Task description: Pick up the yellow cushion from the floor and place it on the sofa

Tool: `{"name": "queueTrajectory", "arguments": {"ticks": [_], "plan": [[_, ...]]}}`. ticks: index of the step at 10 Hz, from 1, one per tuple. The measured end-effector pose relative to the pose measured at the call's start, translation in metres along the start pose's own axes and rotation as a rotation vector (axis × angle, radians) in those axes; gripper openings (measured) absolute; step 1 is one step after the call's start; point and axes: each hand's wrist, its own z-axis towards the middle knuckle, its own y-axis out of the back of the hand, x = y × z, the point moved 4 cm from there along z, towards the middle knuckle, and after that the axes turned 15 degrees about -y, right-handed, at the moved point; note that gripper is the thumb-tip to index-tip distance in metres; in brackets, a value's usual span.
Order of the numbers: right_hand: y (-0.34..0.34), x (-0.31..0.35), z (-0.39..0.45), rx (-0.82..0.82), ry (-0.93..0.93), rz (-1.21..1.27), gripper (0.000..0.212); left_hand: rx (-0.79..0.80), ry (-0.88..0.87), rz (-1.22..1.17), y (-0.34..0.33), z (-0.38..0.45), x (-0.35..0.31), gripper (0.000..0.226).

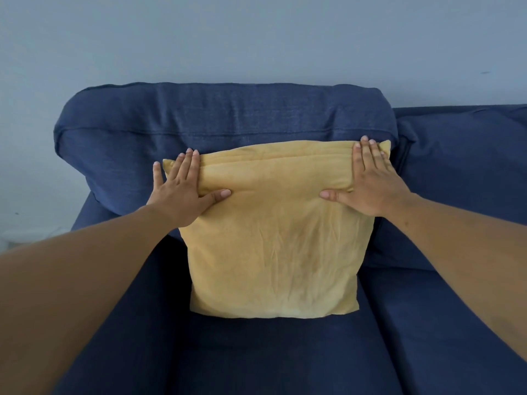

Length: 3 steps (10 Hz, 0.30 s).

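- Standing upright on the seat of the sofa, the yellow cushion is leaning back against the blue back cushion, with its broad face turned toward the camera.
- Its lower edge is resting on the seat, well below both hands, and its upper edge is running across between them, from the fingers of one to the fingers of the other.
- The cushion is looking roughly square, so no long axis is standing out; the top edge is tilting a little, sitting higher by the right hand than by the left.
- The left hand is lying flat and spread on the upper left corner, fingers pointing up toward the back cushion, thumb stretching inward across the yellow cloth toward the other hand.
- The right hand is lying flat on the upper right corner in the same way, fingers together and pointing up, thumb reaching inward toward the left hand.
- Neither hand is curling round the cloth; both are pressing on it with open palms, and a soft fold is bulging in the top band between the two thumbs.
- Beyond the fingertips the back cushion is rising above the yellow top edge, and behind it a pale wall is showing.
- Both bare forearms are reaching in from the lower corners of the view.
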Motion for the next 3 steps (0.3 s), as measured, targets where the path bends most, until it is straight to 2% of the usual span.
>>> {"name": "queueTrajectory", "arguments": {"ticks": [3], "plan": [[0.055, -0.005, -0.049, -0.058, 0.076, 0.018, 0.121, 0.033, -0.039, 0.076, 0.061, -0.021, -0.012, 0.103]]}}
